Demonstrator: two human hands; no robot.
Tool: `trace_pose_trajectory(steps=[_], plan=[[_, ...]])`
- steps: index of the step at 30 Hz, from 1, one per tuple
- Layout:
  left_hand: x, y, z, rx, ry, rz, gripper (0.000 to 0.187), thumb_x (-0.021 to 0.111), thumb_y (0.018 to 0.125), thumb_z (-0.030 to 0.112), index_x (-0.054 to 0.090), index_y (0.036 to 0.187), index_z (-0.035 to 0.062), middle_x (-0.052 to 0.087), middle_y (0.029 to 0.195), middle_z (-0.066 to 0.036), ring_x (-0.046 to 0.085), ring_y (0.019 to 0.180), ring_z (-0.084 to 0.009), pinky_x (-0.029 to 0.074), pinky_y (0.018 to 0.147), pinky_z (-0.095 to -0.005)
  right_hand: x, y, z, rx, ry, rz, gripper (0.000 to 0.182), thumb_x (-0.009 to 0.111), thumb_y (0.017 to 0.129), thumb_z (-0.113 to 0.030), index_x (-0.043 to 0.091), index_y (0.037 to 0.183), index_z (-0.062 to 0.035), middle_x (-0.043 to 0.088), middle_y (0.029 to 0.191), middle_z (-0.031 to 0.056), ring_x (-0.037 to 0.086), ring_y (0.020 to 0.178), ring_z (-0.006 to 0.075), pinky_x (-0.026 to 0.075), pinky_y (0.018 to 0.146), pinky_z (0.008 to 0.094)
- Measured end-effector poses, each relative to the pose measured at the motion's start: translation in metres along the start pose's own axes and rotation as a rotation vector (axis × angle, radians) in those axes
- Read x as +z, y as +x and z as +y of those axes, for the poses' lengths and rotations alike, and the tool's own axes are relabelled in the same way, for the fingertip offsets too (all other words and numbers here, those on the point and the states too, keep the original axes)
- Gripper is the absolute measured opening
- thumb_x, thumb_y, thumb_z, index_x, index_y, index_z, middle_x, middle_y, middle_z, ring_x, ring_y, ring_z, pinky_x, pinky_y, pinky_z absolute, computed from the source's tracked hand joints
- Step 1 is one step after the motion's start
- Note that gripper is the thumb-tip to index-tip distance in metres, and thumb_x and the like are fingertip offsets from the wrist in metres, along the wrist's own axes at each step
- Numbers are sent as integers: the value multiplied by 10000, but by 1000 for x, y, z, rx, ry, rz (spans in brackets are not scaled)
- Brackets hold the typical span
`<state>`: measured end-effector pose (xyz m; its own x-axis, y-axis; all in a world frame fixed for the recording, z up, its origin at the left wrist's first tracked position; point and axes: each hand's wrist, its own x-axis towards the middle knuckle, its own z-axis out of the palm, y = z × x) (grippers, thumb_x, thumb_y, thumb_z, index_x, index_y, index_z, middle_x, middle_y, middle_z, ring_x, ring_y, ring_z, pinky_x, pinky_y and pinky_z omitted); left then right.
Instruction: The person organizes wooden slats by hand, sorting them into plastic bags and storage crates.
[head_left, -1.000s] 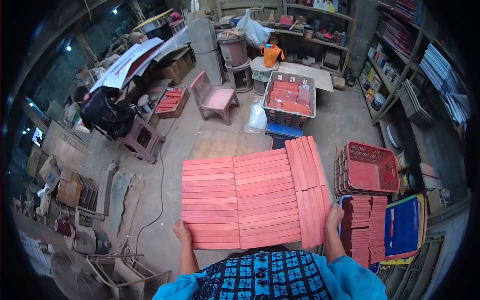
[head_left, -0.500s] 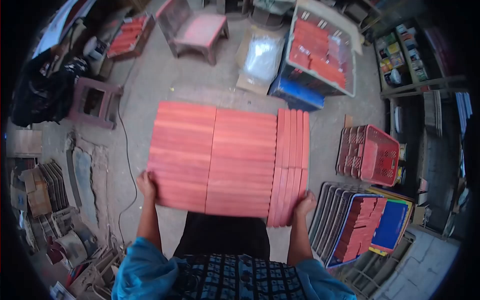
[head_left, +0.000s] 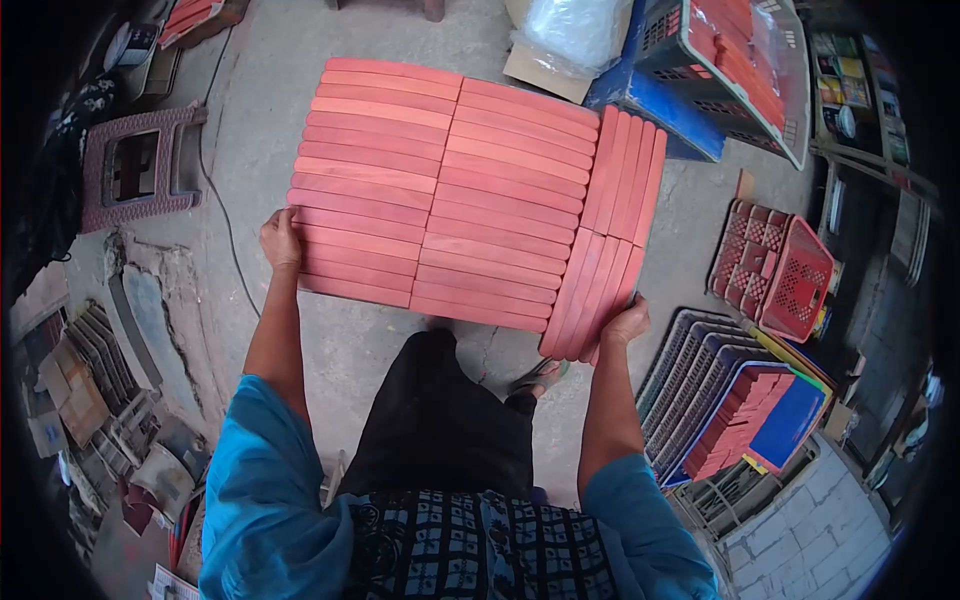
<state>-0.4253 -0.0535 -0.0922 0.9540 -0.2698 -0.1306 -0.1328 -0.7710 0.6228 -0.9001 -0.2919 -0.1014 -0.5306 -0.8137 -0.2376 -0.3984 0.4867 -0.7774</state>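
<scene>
A wide layer of red-painted wooden slats (head_left: 430, 190) with rounded ends lies in rows in front of my body. Two blocks of slats run crosswise, and a narrower block at the right is turned lengthwise. A thin dark edge of a tray or board (head_left: 355, 297) shows beneath them; the rest of it is covered. My left hand (head_left: 281, 240) grips the left edge, its thumb by the slat ends. At the lower right corner my right hand (head_left: 627, 321) is closed round the edge, with its fingers partly hidden underneath. The load is held up off the floor, slightly tilted.
Stacked trays with red slats (head_left: 735, 420) stand at the right, below a red plastic basket (head_left: 800, 280). A grey crate (head_left: 690, 70) sits by a blue box (head_left: 675, 105) ahead. At left are a plastic stool (head_left: 100, 170) and a cable (head_left: 215, 185) on the floor.
The view has turned and moved forward, so the stool, crate and basket have shifted in it. Both hands keep hold of the slat-covered tray. My legs and a sandalled foot now show below it.
</scene>
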Motion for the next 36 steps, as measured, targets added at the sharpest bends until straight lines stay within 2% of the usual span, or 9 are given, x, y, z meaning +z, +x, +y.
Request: trace_pose_trajectory(steps=[6, 7, 11, 14, 18, 21, 24, 26, 36], plan=[[14, 14, -14, -216, -1, -181, 408, 463, 767, 367, 664, 961, 69, 614, 1002, -189, 560, 976, -283, 391, 870, -332, 5, 28, 21, 346, 87, -240, 279, 497, 747, -310, 529, 626, -60, 488, 593, 39, 444, 567, 149, 331, 523, 308], [16, 20, -28, -164, -16, -229, 417, 447, 781, 364, 650, 980, 60, 606, 1020, -184, 556, 973, -288, 390, 871, -348, 1, 37, 25, 410, 13, -330, 309, 515, 752, -264, 617, 785, 26, 533, 710, 63, 469, 651, 179, 384, 622, 311], [7, 28, -35, -431, -325, -324, 406, 477, 803, 365, 529, 1103, 96, 571, 830, -56, 529, 723, -119, 376, 593, -278, -21, 28, 22, -128, -287, -384, 389, 569, 746, -269, 613, 1016, 7, 605, 985, 177, 567, 901, 261, 406, 846, 329], [-2, 37, -53, -206, -136, -226, 579, 485, 792, 374, 422, 1247, 22, 561, 1093, -172, 538, 1005, -266, 389, 882, -364, -79, -4, 20, -333, -644, -504, 388, 580, 742, -210, 583, 1108, -79, 592, 1054, 176, 600, 886, 278, 458, 799, 329], [-29, 8, -37, 41, 319, -303, 552, 505, 777, 346, 460, 1210, 6, 528, 1144, -223, 501, 1070, -352, 380, 903, -383, -193, -76, 47, -109, -731, -613, 351, 557, 738, -212, 605, 1065, -91, 629, 937, 154, 609, 850, 289, 468, 801, 356], [-51, -44, -9, 357, 366, -602, 432, 504, 799, 377, 554, 1052, 31, 596, 948, -219, 566, 924, -355, 426, 800, -412, -274, -148, 68, -3, -781, -682, 335, 542, 737, -220, 618, 1037, -93, 632, 884, 169, 608, 840, 315, 476, 789, 377], [-42, -107, 3, 347, 259, -791, 326, 437, 805, 303, 603, 833, 24, 600, 826, -203, 570, 826, -337, 424, 758, -415, -331, -206, 73, 53, -701, -687, 327, 517, 733, -230, 630, 1010, -96, 622, 885, 192, 596, 851, 343, 477, 780, 400], [-5, -127, -24, 370, 297, -975, 323, 476, 742, 324, 602, 789, 30, 528, 602, -69, 517, 554, -171, 413, 493, -315, -365, -235, 67, 16, -685, -749, 335, 499, 737, -230, 628, 1014, -93, 623, 902, 187, 598, 850, 339, 474, 790, 394], [6, -391, 187, 963, 572, -1132, 457, 408, 746, 327, 592, 941, -43, 559, 935, -311, 535, 936, -432, 399, 839, -455, -530, -355, 181, 242, -336, -258, 343, 463, 732, -178, 622, 1013, -62, 605, 968, 197, 584, 897, 334, 452, 837, 388]])
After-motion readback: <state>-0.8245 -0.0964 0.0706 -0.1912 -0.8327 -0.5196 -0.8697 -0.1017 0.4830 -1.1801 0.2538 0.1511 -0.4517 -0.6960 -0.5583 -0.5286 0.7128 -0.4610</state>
